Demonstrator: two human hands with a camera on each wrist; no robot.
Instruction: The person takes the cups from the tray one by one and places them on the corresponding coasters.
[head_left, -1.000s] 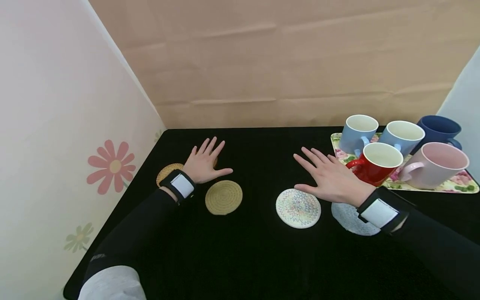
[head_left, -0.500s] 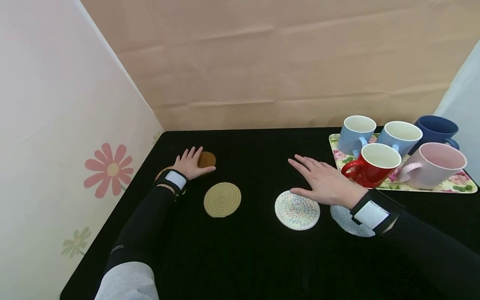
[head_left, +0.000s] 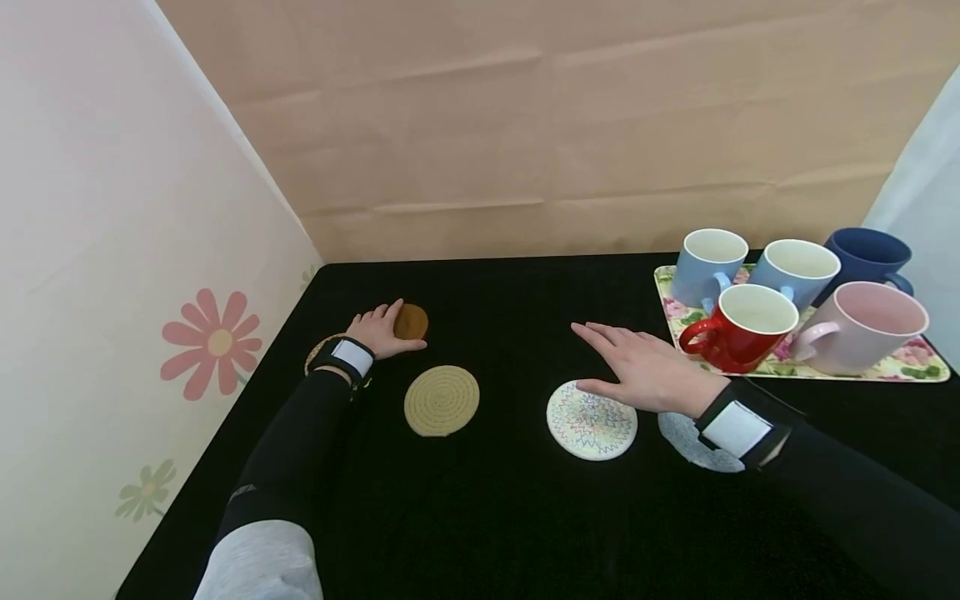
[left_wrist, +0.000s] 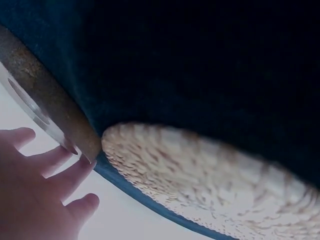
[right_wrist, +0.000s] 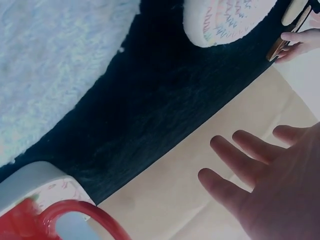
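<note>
At the far left of the table, my left hand (head_left: 375, 335) is spread round the left side of a round brown wooden coaster (head_left: 412, 322), fingertips at its rim and thumb along its near side. In the left wrist view, fingers (left_wrist: 70, 177) meet the edge of the wooden coaster (left_wrist: 60, 102). Partly under the left wrist is a woven coaster (head_left: 318, 348). My right hand (head_left: 648, 367) hovers with fingers extended and nothing held, above a white coaster with coloured zigzags (head_left: 592, 423) and a grey-blue coaster (head_left: 693, 442).
A coiled tan coaster (head_left: 441, 400) lies at centre-left. At the right, a floral tray (head_left: 926, 358) carries a red mug (head_left: 738, 333), a pink mug (head_left: 862, 329), two light blue mugs (head_left: 701, 275) and a dark blue mug (head_left: 862, 258). Walls bound the table's back and left.
My left hand has reached left from above the wooden coaster to its left side, and its fingers have bent to the rim. The right hand has lowered and shifted slightly left.
</note>
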